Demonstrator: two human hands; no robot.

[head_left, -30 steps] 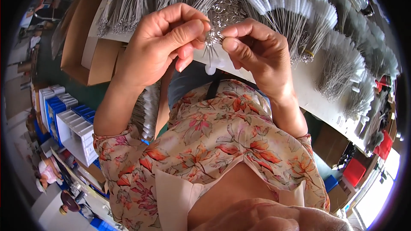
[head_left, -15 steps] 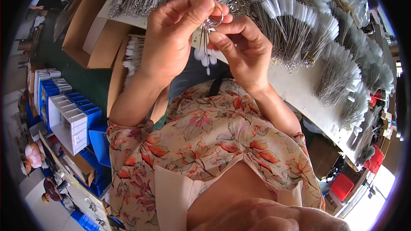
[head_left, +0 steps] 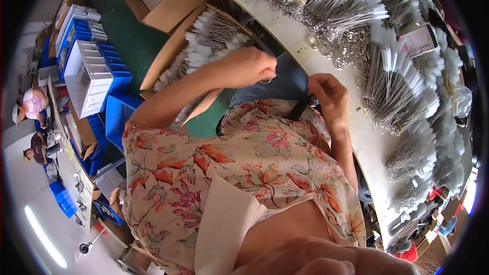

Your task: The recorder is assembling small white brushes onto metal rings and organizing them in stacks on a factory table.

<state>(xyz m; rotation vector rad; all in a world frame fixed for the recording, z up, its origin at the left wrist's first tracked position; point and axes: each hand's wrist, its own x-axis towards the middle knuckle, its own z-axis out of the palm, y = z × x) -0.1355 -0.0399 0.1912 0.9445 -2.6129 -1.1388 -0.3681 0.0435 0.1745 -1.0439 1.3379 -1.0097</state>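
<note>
Head view, left to right: blue bins (head_left: pixel 114 112) sit on the floor, then an open cardboard box (head_left: pixel 168 66) full of white-tipped wire bundles (head_left: pixel 204 40). Above its edge the left hand (head_left: pixel 249 66) is curled closed, and a small metal ring (head_left: pixel 266 80) hangs beneath its fingers (head_left: pixel 267 69) — pinched there, as far as I can tell. The right hand (head_left: pixel 328 94), near the front edge of the bench (head_left: pixel 356 132), is closed on a black strap (head_left: pixel 300 108) lying over the flowered dress. The ring hangs over the gap between box and lap; a loose pinch could drop it onto the green floor. More rings (head_left: pixel 341 46) and bundles crowd the bench edge — a sleeve could sweep some off.
</note>
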